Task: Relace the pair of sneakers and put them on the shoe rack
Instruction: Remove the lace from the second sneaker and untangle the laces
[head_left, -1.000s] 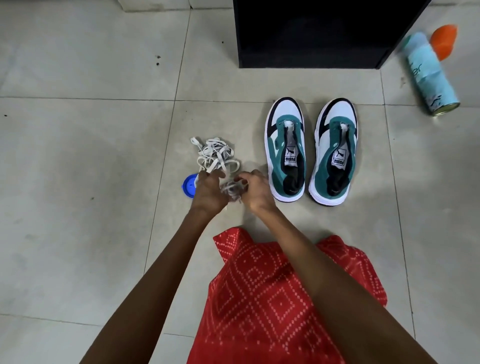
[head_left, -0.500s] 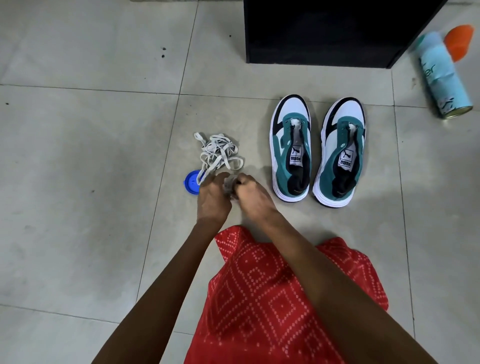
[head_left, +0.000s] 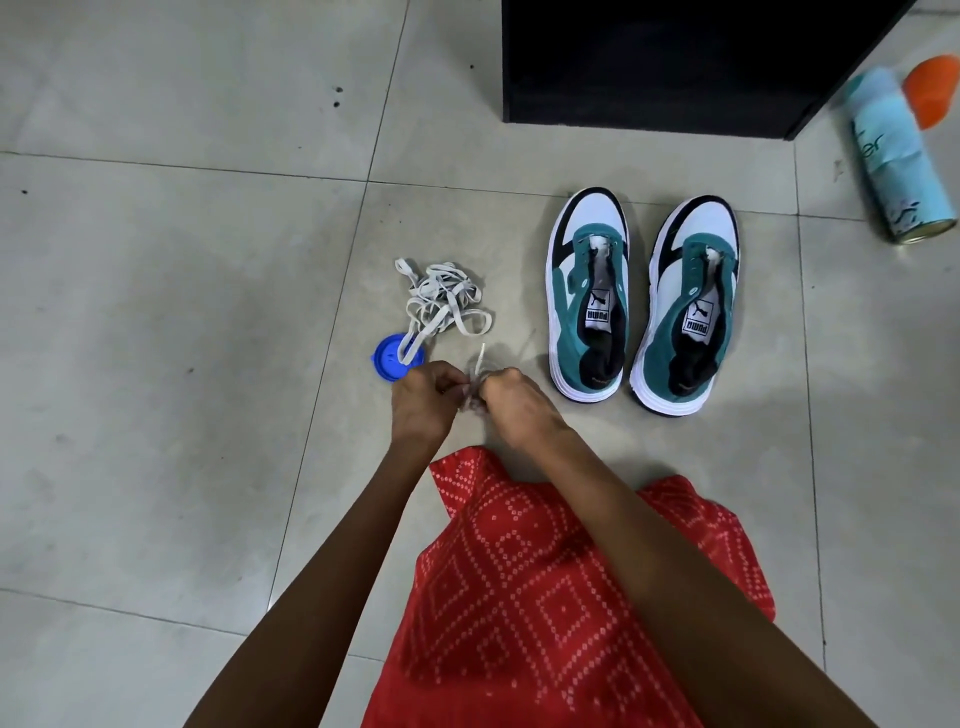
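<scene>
- Left hand (head_left: 423, 400): fingers curled, pinching one side of a small bunched lace (head_left: 475, 388) low over the floor (head_left: 156, 312).
- Right hand (head_left: 514, 410): fingers curled, gripping the other side of the same bunched lace; the two hands are nearly touching, and one loose end of the lace sticks up between them.
- Blue lid (head_left: 387, 364): flat on the floor, just beyond the left hand and partly hidden by its knuckles.
- Loose lace pile (head_left: 441, 299): white flat lace in a tangle on the tile, one loop trailing across the blue lid. No hand is on it.
- Left sneaker (head_left: 587, 234) and right sneaker (head_left: 696, 234): white, teal and black, standing side by side on the floor to the right of the hands, toes pointing away. Both are unlaced, tongues exposed.
- Black unit (head_left: 675, 62): dark furniture standing on the floor beyond the sneakers; its interior cannot be made out.
- Spray can (head_left: 898, 161): pale blue, lying on its side at far right.
- Orange object (head_left: 935, 93): beside the can's top end, cut off by the frame edge.
- Red patterned garment (head_left: 545, 597): covers the lap below both forearms.
</scene>
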